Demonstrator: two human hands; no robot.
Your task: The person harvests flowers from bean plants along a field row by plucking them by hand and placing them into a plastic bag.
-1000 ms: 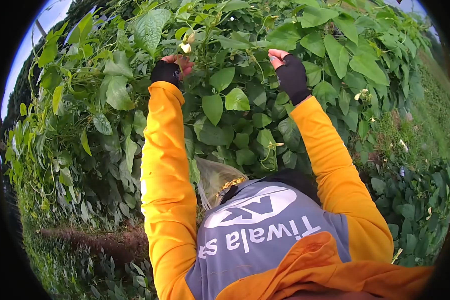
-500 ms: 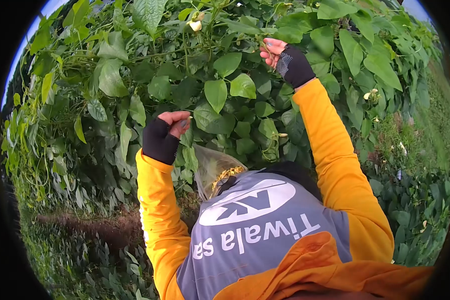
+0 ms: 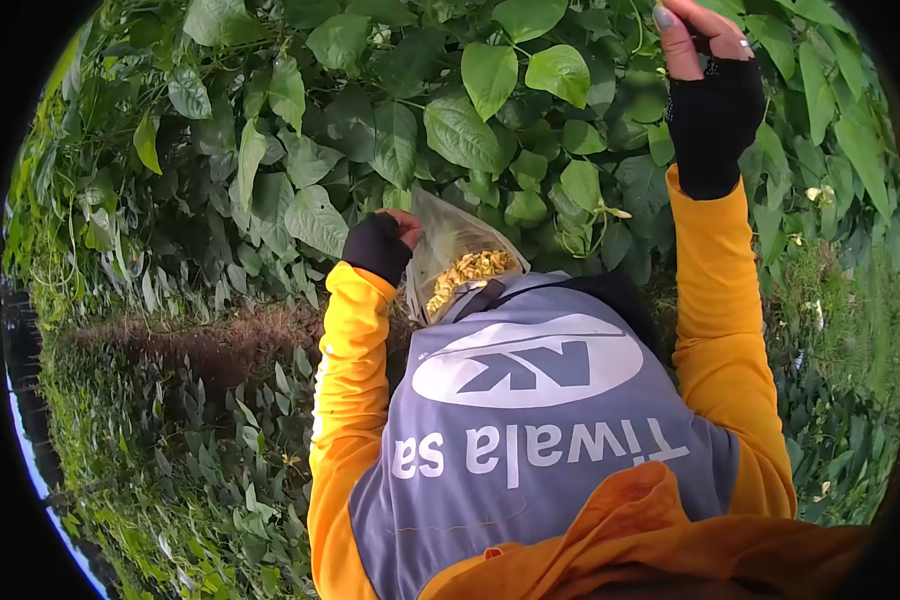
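Note:
My left hand [image 3: 385,242], in a black fingerless glove, is at the left edge of a clear plastic bag [image 3: 422,222] at my waist. Its bare fingers are curled, and whatever they hold is hidden. Small yellow flower pieces [image 3: 475,268] lie inside the bag. At the upper right, my right hand [image 3: 712,95] is raised against the vines with a matching glove on. Its thumb and fingers come together at the top edge of the view, near a thin green stem [image 3: 639,28]; what is between them cannot be made out.
Dense broad-leaved vines [image 3: 460,130] form a wall in front of me. A pale flower bud [image 3: 615,212] hangs near the bag, and more pale flowers [image 3: 820,195] show at the right. Brown soil [image 3: 210,345] and low plants lie at the left.
The view has tilted down. My left hand has come down from the leaves to the bag. My right hand now appears higher and farther right, and more of the bag shows.

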